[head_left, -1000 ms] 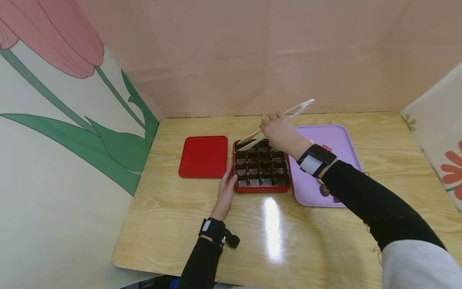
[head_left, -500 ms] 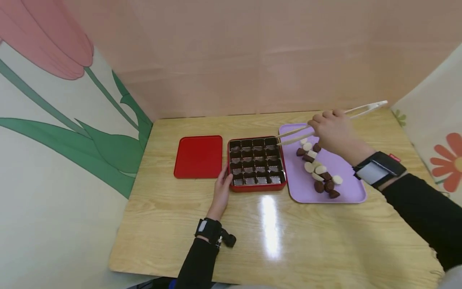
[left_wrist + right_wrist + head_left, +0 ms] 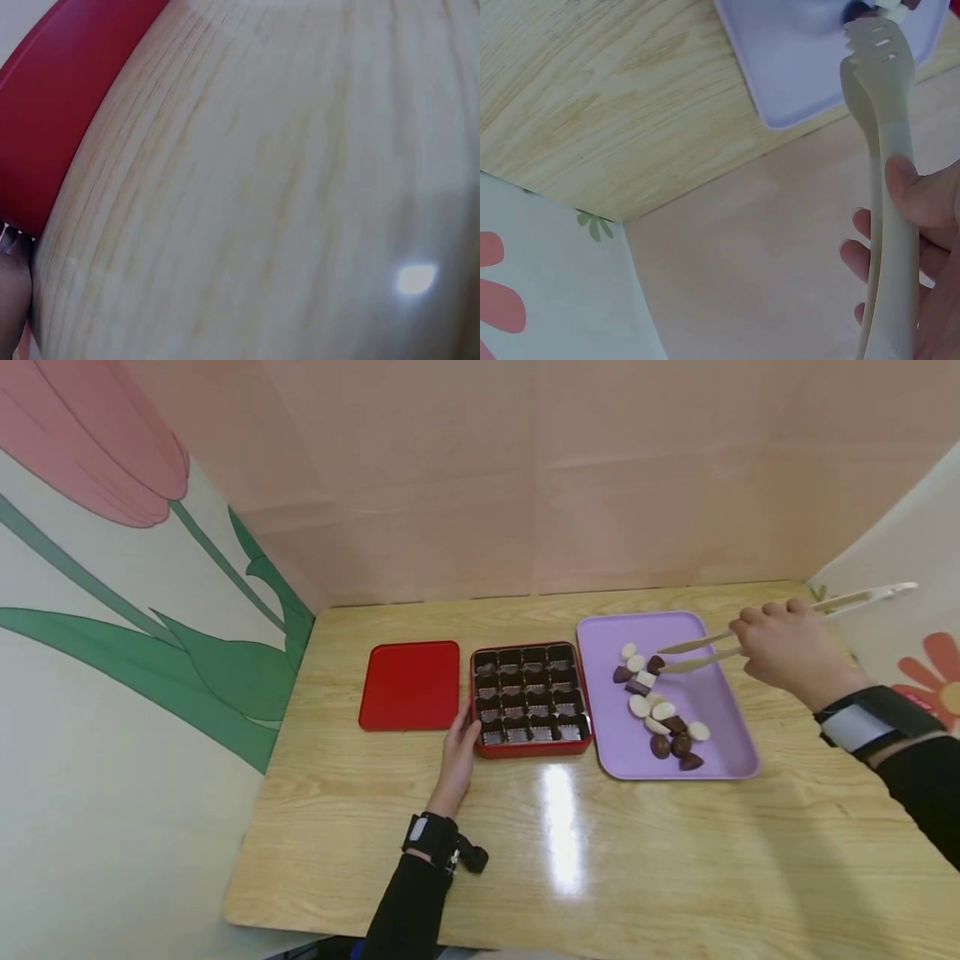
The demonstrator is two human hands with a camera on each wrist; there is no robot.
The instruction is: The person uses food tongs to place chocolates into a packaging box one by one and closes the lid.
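Observation:
My left hand (image 3: 456, 760) rests against the left side of a red box (image 3: 534, 749), its thumb at the front corner. A dark insert with rows of square compartments fills the box. The back-left compartment looks brownish, but its content is too small to tell. My right hand (image 3: 795, 647) holds a pair of cream tongs (image 3: 697, 645) over the back of a purple tray (image 3: 720, 760). The tips stand apart, close to a dark chocolate (image 3: 656, 665), with nothing seen between them. In the right wrist view, thumb and fingers grip the tongs (image 3: 896, 165) from both sides.
Several dark chocolates and white chocolates (image 3: 640, 707) lie scattered along the tray. A flat red lid (image 3: 410, 687) lies left of the box. The wooden table (image 3: 337, 843) meets a pink backdrop (image 3: 420, 527) at its far edge.
My right hand has carried the tongs rightward from the box's back-left compartment to over the tray, uncovering the chocolates. The left hand stays on the box; the view has shifted slightly.

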